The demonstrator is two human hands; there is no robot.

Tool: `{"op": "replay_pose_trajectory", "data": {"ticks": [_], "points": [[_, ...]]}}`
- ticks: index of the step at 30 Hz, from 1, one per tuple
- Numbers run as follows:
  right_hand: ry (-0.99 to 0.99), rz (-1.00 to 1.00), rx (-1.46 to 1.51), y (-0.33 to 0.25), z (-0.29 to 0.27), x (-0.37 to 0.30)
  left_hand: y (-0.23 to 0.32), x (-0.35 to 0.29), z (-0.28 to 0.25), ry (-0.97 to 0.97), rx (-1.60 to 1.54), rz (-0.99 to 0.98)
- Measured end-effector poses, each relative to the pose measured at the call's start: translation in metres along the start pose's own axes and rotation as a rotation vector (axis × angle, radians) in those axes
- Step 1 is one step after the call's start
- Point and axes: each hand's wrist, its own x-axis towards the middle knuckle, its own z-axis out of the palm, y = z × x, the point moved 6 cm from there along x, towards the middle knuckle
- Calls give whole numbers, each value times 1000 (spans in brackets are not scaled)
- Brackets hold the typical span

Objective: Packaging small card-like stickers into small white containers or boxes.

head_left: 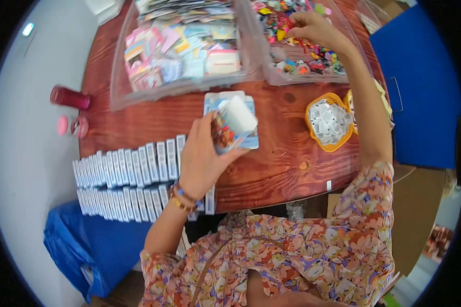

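Observation:
My left hand is wrapped round a small box with a printed front, tilted over the middle of the table. White shows at the box's upper end; I cannot tell if that is a flap or its contents. Partly hidden beneath it lie flat blue-and-white cards or packs. My right hand reaches into a clear plastic bin of small colourful trinkets. Its fingers are pinched together, with something red near the fingertips that is too small to name.
Two rows of narrow white-and-blue boxes line the table's left front. A clear bin of cards and packets stands at the back left. An orange basket holds small clear-and-white packets. A red bottle lies at the left edge.

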Motion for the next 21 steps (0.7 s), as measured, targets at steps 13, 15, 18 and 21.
{"op": "replay_pose_trajectory", "data": {"ticks": [13,15,18,21], "points": [[-407,-232,-369,-206,102,-91,25,-30,-1,126,244,9],[-387,-141,-53,-202,98,-93,23,-36,-1,141,212,21],[-119,-63,232,-204,77,-101,19,-44,-6,197,142,21],[107,-49,407,-195,69,-102,16,-48,-6,171,127,19]]}}
